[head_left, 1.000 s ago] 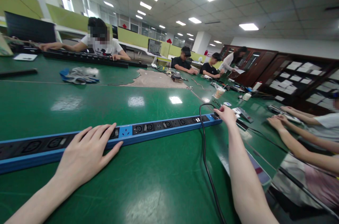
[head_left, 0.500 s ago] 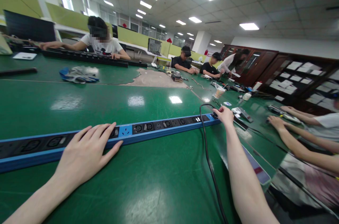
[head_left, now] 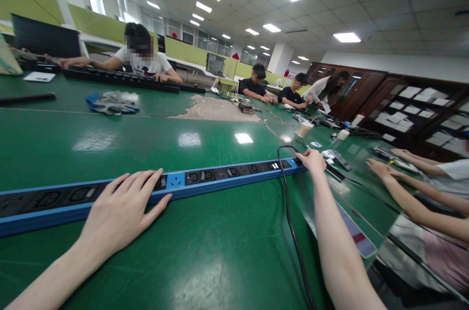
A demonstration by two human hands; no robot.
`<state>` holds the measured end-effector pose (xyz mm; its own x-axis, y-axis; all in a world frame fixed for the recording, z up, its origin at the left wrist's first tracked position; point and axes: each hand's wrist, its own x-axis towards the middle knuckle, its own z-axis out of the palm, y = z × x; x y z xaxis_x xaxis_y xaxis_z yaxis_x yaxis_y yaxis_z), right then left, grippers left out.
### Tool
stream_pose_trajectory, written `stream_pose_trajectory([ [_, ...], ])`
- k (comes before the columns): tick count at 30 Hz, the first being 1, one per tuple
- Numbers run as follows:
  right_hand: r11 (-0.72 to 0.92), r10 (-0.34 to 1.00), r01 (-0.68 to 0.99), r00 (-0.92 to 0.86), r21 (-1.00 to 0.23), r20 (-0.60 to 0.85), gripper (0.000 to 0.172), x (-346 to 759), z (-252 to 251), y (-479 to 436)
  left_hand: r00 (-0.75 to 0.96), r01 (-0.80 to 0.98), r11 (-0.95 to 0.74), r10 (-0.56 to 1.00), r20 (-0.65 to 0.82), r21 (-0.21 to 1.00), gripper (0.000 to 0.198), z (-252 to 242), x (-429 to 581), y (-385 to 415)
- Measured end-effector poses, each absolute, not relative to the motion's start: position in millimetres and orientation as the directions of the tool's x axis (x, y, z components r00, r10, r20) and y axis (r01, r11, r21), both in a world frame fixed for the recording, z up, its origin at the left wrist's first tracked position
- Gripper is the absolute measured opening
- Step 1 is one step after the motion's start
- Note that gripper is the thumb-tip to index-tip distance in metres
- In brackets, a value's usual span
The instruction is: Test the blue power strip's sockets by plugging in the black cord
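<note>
A long blue and black power strip [head_left: 216, 180] lies slantwise across the green table, its sockets facing up. Over its left part rests my left hand [head_left: 122, 210], the fingers spread across the top and the thumb along the near side. At the strip's right end, my right hand [head_left: 311, 161] pinches a small black part, mostly hidden by the fingers, where the black cable [head_left: 289, 217] meets the strip. From there the cable loops over the strip and runs down to the table's near edge.
Gloves [head_left: 112, 103] lie beyond the strip. Right of my right hand are a white adapter [head_left: 329, 155] and a flat panel [head_left: 355, 232]. Farther off stands a cup [head_left: 305, 128]. Another person's hands [head_left: 381, 169] rest at the right; more people sit across the table.
The whole view has shifted very slightly. Both my hands keep their places on the strip. At the right, another person's hands have moved a little.
</note>
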<state>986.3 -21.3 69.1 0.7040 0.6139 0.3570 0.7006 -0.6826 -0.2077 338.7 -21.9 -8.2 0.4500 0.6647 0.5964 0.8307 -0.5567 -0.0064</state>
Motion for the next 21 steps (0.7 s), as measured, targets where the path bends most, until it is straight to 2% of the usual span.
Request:
stream_pose_trajectory([
  [5,-0.618,0.732,0.774,0.630,-0.139,0.259,0.032,994.9,85.9,-25.5,0.439,0.828,-0.561,0.654,0.616,0.005,0.077,-7.7,339.3,-22.2],
  [8,-0.600,0.758,0.793,0.605,-0.103,0.244,0.029,992.7,90.4,-24.9,0.431,0.824,-0.566,0.643,0.633,0.015,0.076,-8.0,339.7,-22.3],
  [16,-0.610,0.730,0.780,0.622,-0.141,0.282,0.027,971.6,94.8,-30.5,0.443,0.834,-0.551,0.670,0.596,-0.001,0.076,-8.5,338.9,-22.9],
  [21,-0.648,0.713,0.757,0.641,-0.082,0.284,0.033,975.4,93.1,-27.9,0.448,0.835,-0.549,0.668,0.594,-0.012,0.076,-9.0,338.4,-22.6],
])
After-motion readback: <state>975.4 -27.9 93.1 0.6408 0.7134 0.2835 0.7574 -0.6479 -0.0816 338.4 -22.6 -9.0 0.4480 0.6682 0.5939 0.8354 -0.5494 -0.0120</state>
